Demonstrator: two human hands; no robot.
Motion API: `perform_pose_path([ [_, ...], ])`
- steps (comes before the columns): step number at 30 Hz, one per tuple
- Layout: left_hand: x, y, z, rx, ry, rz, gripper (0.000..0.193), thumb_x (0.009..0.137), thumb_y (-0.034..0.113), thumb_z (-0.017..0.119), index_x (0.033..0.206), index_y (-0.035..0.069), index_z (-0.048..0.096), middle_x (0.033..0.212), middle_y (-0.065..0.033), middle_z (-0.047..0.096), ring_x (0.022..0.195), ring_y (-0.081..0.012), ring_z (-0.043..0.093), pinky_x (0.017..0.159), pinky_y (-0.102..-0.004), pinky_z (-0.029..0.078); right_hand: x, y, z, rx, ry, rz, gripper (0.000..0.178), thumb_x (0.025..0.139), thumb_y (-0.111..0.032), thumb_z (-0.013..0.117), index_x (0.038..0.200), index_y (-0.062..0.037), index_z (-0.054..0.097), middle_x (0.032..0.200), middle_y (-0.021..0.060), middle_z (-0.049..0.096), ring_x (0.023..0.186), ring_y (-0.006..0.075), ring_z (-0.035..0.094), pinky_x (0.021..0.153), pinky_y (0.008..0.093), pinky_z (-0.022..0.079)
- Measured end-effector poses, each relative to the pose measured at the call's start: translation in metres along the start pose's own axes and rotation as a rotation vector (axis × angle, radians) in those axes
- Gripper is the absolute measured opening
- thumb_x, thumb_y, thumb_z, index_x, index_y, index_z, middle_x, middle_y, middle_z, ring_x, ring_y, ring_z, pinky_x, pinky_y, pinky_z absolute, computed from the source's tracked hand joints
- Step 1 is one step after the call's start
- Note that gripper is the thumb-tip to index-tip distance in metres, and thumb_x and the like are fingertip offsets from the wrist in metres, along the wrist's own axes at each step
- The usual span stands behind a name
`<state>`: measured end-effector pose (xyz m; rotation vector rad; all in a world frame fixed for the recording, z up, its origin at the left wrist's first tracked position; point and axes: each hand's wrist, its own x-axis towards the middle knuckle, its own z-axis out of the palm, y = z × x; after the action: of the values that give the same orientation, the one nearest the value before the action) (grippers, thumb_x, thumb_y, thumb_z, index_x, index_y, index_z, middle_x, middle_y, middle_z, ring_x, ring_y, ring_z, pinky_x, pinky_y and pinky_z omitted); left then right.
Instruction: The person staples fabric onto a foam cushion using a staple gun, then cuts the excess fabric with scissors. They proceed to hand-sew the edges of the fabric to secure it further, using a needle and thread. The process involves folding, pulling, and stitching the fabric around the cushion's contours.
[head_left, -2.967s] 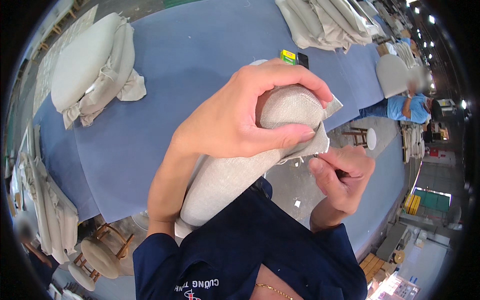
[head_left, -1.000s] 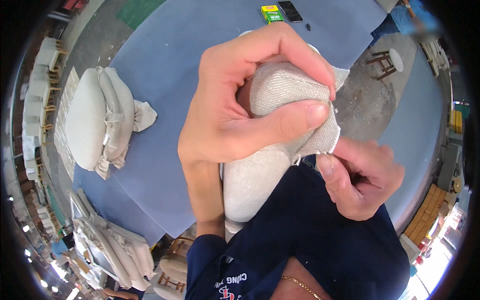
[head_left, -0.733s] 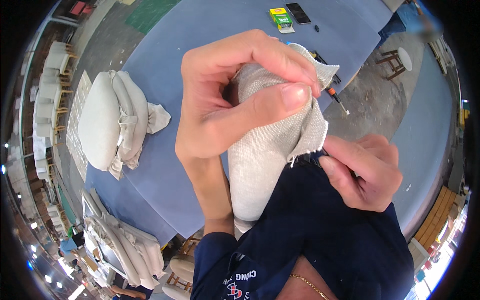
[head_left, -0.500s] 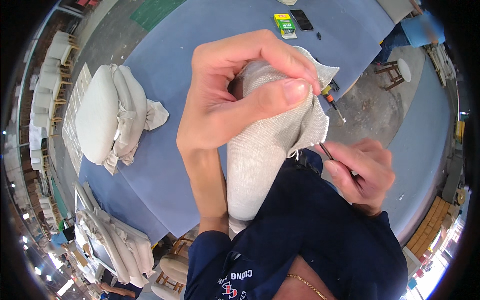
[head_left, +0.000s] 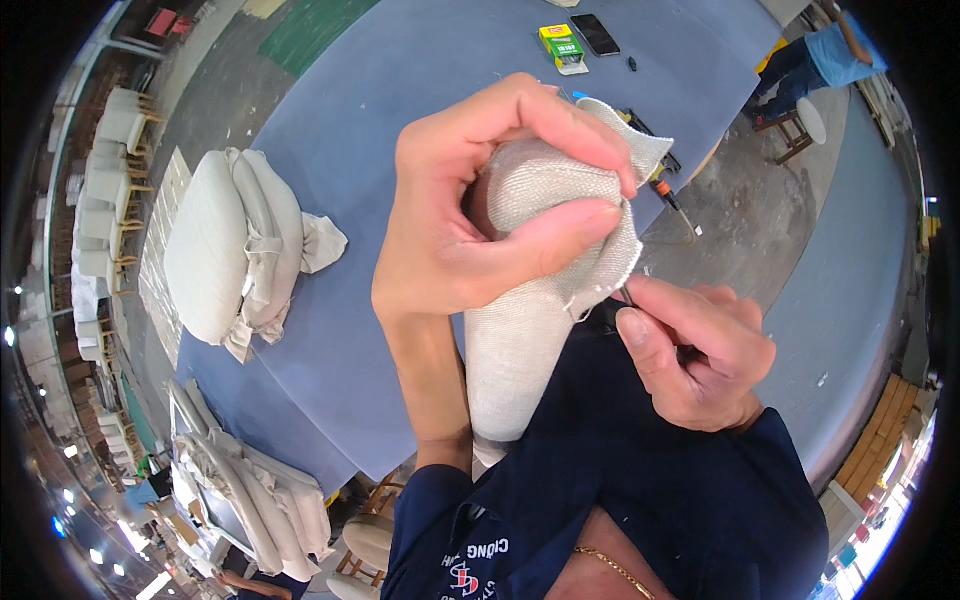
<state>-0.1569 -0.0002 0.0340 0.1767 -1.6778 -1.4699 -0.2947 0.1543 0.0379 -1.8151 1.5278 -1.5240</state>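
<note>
Cushion cover pinched between left hand fingers

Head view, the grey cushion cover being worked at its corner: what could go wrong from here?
The right hand holds a thin dark tool right beside the left hand thumb pinching the loose fabric corner; a slip could jab that thumb. The grey cushion is propped against the person's body over the blue table edge, held only by that grip, so it might slide off. Both are likelihoods, not certainties.
</note>
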Motion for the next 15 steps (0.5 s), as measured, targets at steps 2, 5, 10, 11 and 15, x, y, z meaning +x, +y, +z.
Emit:
perform_pose_path([
  [2,0.0,0.001,0.002,0.014,0.051,0.01,0.029,0.074,0.021,0.076,0.093,0.0,0.066,0.084,-0.0171,0.072,0.085,-0.0253,0.069,0.104,-0.0472,0.042,0.003,-0.003,-0.001,-0.013,-0.027,0.028,0.02,0.079,0.008,0.073,0.099,0.0094,0.074,0.066,0.0117,0.067,0.049,0.0175,0.065,0.047,0.0277,0.049],
  [5,-0.002,-0.001,0.002,-0.034,0.09,0.065,0.024,0.082,0.021,0.071,0.088,-0.002,0.067,0.082,-0.0174,0.071,0.082,-0.0242,0.068,0.094,-0.0424,0.045,0.008,0.006,-0.006,0.033,-0.098,-0.039,0.021,0.079,0.008,0.073,0.1,0.0086,0.073,0.063,0.0104,0.065,0.048,0.0176,0.063,0.046,0.0282,0.047],
  [10,-0.002,0.005,0.003,-0.157,0.122,0.027,0.025,0.095,0.015,0.059,0.088,-0.007,0.069,0.083,-0.0178,0.071,0.078,-0.0208,0.066,0.073,-0.0317,0.051,0.005,0.023,-0.01,-0.015,-0.125,-0.185,0.022,0.078,0.008,0.074,0.1,0.0092,0.073,0.059,0.0084,0.061,0.045,0.0178,0.06,0.044,0.0292,0.046],
  [11,-0.003,0.007,0.005,-0.163,0.143,0.01,0.028,0.096,0.016,0.057,0.087,-0.007,0.069,0.083,-0.0179,0.071,0.077,-0.0208,0.066,0.073,-0.0317,0.05,0.003,0.026,-0.011,-0.029,-0.135,-0.203,0.022,0.078,0.008,0.074,0.1,0.0094,0.073,0.058,0.0082,0.06,0.044,0.0179,0.06,0.044,0.0295,0.046],
  [15,-0.002,0.007,0.025,-0.08,0.291,-0.007,0.035,0.097,0.02,0.049,0.079,-0.005,0.065,0.075,-0.0179,0.067,0.076,-0.0243,0.064,0.092,-0.0412,0.045,0.006,0.034,-0.012,-0.043,-0.11,-0.27,0.022,0.077,0.009,0.074,0.099,0.0101,0.073,0.059,0.0089,0.063,0.046,0.0189,0.063,0.046,0.029,0.048],
])
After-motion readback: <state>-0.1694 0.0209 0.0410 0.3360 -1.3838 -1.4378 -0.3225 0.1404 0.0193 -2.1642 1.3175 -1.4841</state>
